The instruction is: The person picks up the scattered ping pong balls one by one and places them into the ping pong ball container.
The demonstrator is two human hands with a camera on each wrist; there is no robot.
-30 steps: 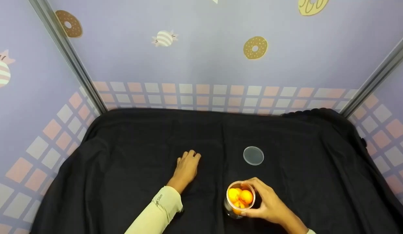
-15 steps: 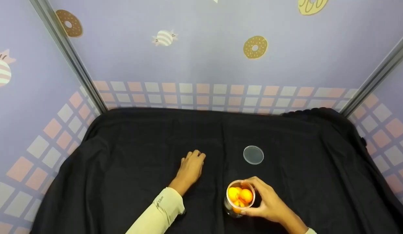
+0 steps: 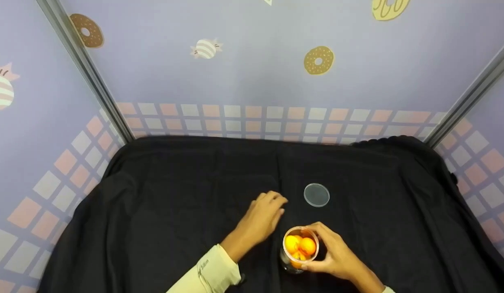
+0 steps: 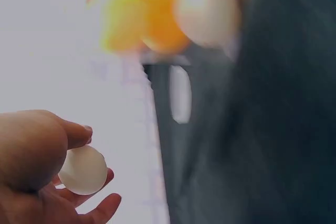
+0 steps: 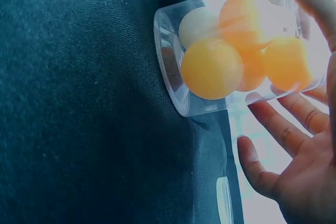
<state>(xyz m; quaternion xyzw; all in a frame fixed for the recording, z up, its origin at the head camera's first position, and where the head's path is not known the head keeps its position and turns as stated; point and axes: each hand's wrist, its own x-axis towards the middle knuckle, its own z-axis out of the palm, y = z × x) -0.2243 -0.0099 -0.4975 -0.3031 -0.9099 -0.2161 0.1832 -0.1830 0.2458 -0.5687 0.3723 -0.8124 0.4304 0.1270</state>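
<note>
A clear plastic jar (image 3: 287, 265) stands on the black cloth in the head view, with several orange ping-pong balls (image 5: 211, 68) inside. Through its wall in the right wrist view, a white ping-pong ball (image 5: 197, 28) also shows near the bottom. My right hand (image 3: 337, 255) grips the jar near its rim, thumb on one side and fingers on the other. Left of the jar and above the cloth is my left hand (image 3: 259, 219). In the left wrist view it pinches another white ping-pong ball (image 4: 84, 171) between thumb and fingers; the head view hides that ball.
A round clear lid (image 3: 317, 195) lies flat on the cloth beyond the jar. The black cloth (image 3: 174, 211) covers the table and has folds. Patterned wall panels (image 3: 252, 73) enclose the back and both sides.
My left hand has moved right, toward the jar and lid, faster in the last half second. My right hand, the jar and the lid have stayed in place.
</note>
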